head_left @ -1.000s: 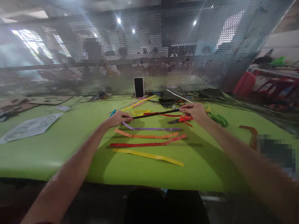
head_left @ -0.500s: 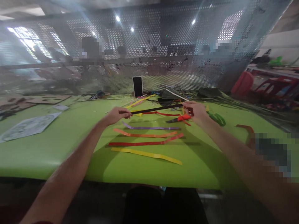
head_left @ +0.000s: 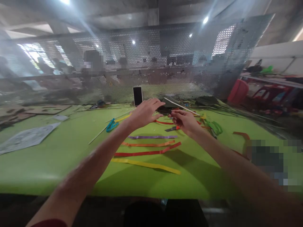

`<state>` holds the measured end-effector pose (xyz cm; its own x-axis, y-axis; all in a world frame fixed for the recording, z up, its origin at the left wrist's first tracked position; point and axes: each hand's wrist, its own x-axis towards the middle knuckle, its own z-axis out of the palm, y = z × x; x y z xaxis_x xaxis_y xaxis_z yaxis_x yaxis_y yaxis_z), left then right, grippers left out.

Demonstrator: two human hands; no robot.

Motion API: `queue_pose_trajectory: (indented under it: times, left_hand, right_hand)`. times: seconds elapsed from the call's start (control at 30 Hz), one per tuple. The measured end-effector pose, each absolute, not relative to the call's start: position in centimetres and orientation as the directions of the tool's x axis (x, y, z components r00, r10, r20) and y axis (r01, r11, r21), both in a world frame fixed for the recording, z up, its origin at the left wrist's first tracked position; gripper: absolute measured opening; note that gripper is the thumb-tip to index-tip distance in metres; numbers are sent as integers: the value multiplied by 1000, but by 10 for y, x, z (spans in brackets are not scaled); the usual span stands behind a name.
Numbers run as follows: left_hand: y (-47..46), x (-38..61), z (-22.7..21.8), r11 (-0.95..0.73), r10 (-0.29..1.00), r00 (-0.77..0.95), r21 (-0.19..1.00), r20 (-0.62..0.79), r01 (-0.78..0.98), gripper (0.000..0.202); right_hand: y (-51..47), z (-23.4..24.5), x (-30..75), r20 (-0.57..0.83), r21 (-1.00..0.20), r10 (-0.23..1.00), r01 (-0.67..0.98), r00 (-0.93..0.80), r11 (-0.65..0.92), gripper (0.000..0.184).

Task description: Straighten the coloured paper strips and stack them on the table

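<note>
My left hand (head_left: 148, 112) is open, fingers stretched out and thumb apart, over the far middle of the table. Close to its right, my right hand (head_left: 186, 121) has its fingers pinched together; what they hold, if anything, is hidden. Behind both hands lies dark sheet material (head_left: 165, 109). Nearer me, a purple strip (head_left: 153, 137), an orange strip (head_left: 149, 145), a red strip (head_left: 142, 154) and a yellow strip (head_left: 151, 166) lie in rows. A knife (head_left: 170, 129) with a grey blade and red handle lies below my right hand, which partly covers it.
A phone (head_left: 137, 97) stands upright at the back, before a perforated metal screen (head_left: 151, 75). Green-handled scissors (head_left: 215, 127) lie right of my right hand. A blue looped item (head_left: 112, 125) lies left of my left forearm. A printed sheet (head_left: 30, 137) lies far left.
The black strip held stretched between both hands is no longer visible there. My left hand has moved right and opened, and the hands are closer together. The view has tilted up slightly.
</note>
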<state>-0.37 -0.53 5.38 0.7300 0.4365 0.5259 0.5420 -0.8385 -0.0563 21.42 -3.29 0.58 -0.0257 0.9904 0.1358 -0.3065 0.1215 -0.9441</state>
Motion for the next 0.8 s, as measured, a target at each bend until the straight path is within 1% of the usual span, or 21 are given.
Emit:
queue_pose_trajectory:
  times: [0.07,0.17,0.27,0.4,0.57,0.67,0.73,0.8]
  left_hand:
    - [1,1,51,-851,383,732,-92,563,517,39]
    - [0,0,46,-855,312,734,-160,603,494,27]
    - [-9,-4,43,-842,261,709,-205,655,499,27]
    - [-21,-8,40,-830,236,681,-221,693,512,30]
    - [-24,-12,37,-841,228,662,-199,714,504,30]
    - [-26,-9,36,-846,229,655,-185,720,499,27]
    - [-29,-5,36,-826,230,608,-178,760,535,23]
    - [-33,-2,35,-790,253,504,-124,826,600,25]
  right_hand:
    - [-35,6,213,131,-941,990,-322,-52,107,37]
    - [-40,7,210,166,-944,982,-303,-95,130,35]
    - [-47,10,208,214,-959,968,-220,-135,181,32]
    - [-53,17,206,320,-947,922,-47,-217,317,29]
    - [-57,25,210,386,-896,875,108,-292,431,24]
    - [-60,27,212,402,-867,855,163,-327,470,18]
    - [-63,27,211,434,-834,839,207,-328,512,13]
    - [-66,26,208,502,-761,813,296,-294,577,10]
